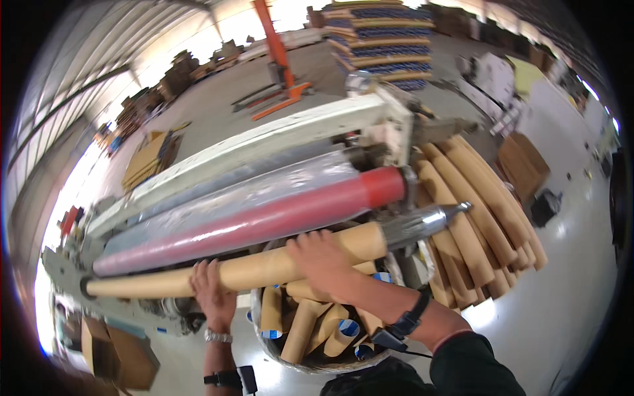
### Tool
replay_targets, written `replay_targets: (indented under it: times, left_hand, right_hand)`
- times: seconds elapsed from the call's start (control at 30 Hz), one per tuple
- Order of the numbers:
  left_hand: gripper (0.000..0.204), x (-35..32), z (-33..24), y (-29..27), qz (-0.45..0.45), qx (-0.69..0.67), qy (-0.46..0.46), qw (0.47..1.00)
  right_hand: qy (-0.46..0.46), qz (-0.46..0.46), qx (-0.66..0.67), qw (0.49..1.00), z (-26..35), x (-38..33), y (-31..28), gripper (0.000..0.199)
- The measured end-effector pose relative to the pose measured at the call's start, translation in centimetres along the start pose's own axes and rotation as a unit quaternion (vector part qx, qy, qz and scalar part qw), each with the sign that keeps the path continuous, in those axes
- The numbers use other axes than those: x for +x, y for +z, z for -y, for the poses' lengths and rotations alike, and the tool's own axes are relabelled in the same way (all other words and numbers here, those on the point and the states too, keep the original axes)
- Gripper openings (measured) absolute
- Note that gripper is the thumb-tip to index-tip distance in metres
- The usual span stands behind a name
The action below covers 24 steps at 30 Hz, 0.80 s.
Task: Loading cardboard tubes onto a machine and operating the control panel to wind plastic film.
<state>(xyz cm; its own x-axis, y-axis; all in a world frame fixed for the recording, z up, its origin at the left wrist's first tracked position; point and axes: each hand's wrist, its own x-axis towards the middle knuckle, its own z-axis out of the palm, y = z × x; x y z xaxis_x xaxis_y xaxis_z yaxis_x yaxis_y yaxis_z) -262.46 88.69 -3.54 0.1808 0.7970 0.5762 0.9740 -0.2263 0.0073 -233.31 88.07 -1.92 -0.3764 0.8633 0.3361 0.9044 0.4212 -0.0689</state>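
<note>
A long tan cardboard tube (pixel 264 268) lies across the machine, sleeved around a metal shaft (pixel 417 224) whose pointed end sticks out at the right. My left hand (pixel 212 289) grips the tube near its middle, thumb side toward the right. Farther right, close to the tube's open end, my right hand (pixel 321 259) is wrapped over the top of it. Just behind the tube runs a shiny red roller (pixel 297 208). Beyond that is a roller covered in clear film (pixel 264 188). The undersides of both hands' grips are partly hidden.
Below the tube stands a round bin (pixel 310 369) of short cardboard tube pieces. Long cardboard tubes (pixel 485 198) are stacked at the right. A white machine beam (pixel 257 142) crosses behind the rollers. An open cardboard box (pixel 115 353) sits lower left; an orange lift (pixel 277 53) stands farther back.
</note>
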Motion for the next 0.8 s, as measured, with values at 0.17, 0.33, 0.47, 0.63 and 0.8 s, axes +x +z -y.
replay_targets:
  times: [0.17, 0.33, 0.47, 0.63, 0.8]
  left_hand:
    - [0.082, -2.0, 3.2, -2.5, -0.008, -0.213, 0.036, 0.976]
    - [0.077, -12.8, 12.6, -5.8, 0.052, -0.331, -0.035, 0.942]
    - [0.068, -25.3, 24.6, -9.3, 0.132, -0.319, -0.193, 0.918]
    - [0.06, -37.4, 38.2, -14.1, 0.106, -0.256, -0.423, 0.863]
    - [0.06, -40.2, 49.8, -12.9, 0.004, -0.269, -0.525, 0.807]
  right_hand:
    - [-0.059, 0.03, -0.021, 0.998, 6.2, 2.3, -0.3, 0.093]
    - [-0.068, 0.022, -0.018, 0.997, 17.4, 7.7, 2.1, 0.094]
    - [-0.026, 0.048, -0.052, 0.997, 27.2, 13.7, 5.4, 0.092]
    - [-0.069, 0.076, -0.024, 0.994, 37.8, 21.5, 8.2, 0.092]
    - [-0.097, 0.121, 0.009, 0.988, 47.8, 28.5, 10.6, 0.09]
